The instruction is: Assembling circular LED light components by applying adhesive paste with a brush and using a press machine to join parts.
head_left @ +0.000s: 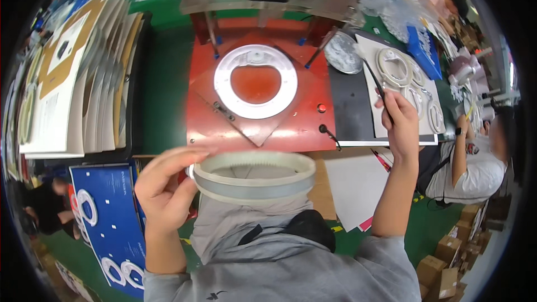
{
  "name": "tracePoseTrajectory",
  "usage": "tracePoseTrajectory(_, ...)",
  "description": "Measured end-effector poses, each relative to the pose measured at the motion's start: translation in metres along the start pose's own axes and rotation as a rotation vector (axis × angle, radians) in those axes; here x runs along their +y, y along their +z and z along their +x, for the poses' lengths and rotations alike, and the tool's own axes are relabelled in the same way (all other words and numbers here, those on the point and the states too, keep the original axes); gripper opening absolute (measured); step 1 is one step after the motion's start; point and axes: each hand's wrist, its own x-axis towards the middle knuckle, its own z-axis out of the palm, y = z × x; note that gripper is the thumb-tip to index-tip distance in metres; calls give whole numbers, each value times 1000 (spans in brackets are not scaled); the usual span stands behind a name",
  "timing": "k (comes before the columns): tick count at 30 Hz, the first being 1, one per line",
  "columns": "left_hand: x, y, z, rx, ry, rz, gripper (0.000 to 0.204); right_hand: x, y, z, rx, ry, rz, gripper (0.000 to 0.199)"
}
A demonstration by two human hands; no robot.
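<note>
Over the person's lap, just short of the red base plate (210,137), a pale translucent hoop (254,189) with a grey stripe round its outer wall is held up, seen nearly edge-on; left grip (168,184) pinches it by its left side, thumb below and fingers above; right grip (400,117) is closed round a thin black-handled tool (377,81), raised to the right of the plate, its pale tip near the edge of a shallow round dish (342,56); dish whitish inside; whether tip and dish touch cannot be told.

On the red base plate lies a flat white ring (226,89), well apart from both hands, with a red button (321,108) near the plate's right edge; right of it, several pale loops (398,82) rest on a white sheet (377,124), a blue box (424,53) just beyond them; at left on the green surface (165,89), a stack of cardboard sheets (67,117) stands; below that, a blue board (103,184) carries white rings.
</note>
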Motion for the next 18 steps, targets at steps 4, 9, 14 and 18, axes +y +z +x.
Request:
tracePoseTrajectory(4, 17, -3, 26, -38, 255, 200, 38, -11, 11, -36, -213, 37, 209, 29)
tracePoseTrajectory(9, 29, -1, 39, -79, 386, 225, 36, -31, 38, -62, -430, -71, 194, 26)
tracePoseTrajectory(14, 27, -6, 30, -114, 395, 263, 40, -50, 64, -69, -506, -249, 104, 23)
tracePoseTrajectory(18, 23, -10, 19, -64, 375, 206, 41, -64, 82, -63, -615, -440, -102, 23)
